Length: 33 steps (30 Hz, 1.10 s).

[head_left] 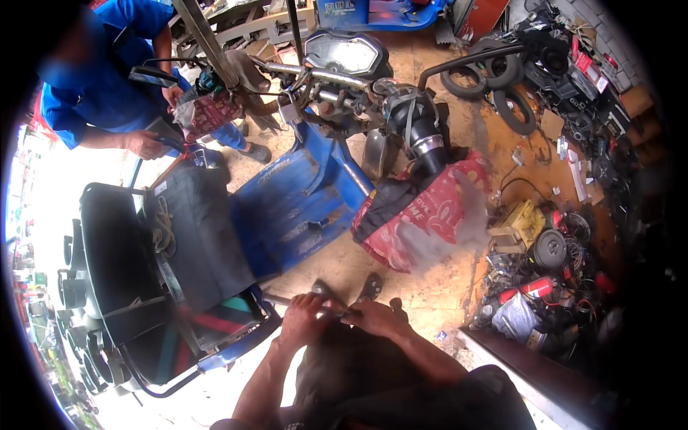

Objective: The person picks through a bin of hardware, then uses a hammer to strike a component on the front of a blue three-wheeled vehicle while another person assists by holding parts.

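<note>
Both hands, left hand point(304, 320) and right hand point(378, 317), pinch a thin grey metal rod point(281, 299) beside the blue three-wheeler frame point(301, 201); a loose grip could let it slip.

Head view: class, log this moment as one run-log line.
left hand: grips small part | right hand: pinches same part | beside: blue motor tricycle | other person: blue sleeve at handlebar

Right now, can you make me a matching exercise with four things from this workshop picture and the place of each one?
Things:
1. headlight
2. tyres
3. red and white cloth
4. metal rod

Places:
A. draped over the right handlebar
B. at the top, at the front of the vehicle
C. by both hands, at the bottom
D. on the floor, upper right

Pairs: 1-B, 2-D, 3-A, 4-C
</note>
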Motion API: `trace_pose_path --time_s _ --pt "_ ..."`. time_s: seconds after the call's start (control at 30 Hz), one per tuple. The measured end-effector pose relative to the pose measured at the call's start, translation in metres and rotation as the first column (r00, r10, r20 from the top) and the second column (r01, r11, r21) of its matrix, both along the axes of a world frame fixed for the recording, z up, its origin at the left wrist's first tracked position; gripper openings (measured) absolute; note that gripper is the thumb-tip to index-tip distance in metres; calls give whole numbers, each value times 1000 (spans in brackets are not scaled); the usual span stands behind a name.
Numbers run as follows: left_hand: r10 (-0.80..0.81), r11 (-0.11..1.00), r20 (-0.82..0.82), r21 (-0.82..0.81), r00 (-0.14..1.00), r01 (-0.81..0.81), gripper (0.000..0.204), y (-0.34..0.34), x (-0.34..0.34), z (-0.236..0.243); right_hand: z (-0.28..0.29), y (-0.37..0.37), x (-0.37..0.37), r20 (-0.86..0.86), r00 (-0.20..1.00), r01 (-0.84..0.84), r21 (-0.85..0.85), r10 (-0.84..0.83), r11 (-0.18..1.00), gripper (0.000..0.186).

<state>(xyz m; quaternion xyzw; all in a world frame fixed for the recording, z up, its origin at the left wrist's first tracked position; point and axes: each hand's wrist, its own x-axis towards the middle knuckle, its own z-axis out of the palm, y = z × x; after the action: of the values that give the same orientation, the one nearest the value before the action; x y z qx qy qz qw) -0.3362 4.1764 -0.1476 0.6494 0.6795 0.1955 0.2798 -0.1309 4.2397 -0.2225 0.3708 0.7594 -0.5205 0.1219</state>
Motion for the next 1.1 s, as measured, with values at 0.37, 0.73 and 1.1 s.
trace_pose_path --time_s 0.37,0.73,1.1 --pt "-23 836 -48 -549 999 -7 33 -24 44 -22 132 39 27 -387 886 -157 268 255 951 39" --pt "234 579 -234 -746 944 -328 42 -99 18 -47 276 285 -6 -693 703 562 404 -160 721 57" --pt "250 513 -260 -781 932 -356 32 -156 12 -57 207 275 -62 -719 660 640 389 -216 663 53"
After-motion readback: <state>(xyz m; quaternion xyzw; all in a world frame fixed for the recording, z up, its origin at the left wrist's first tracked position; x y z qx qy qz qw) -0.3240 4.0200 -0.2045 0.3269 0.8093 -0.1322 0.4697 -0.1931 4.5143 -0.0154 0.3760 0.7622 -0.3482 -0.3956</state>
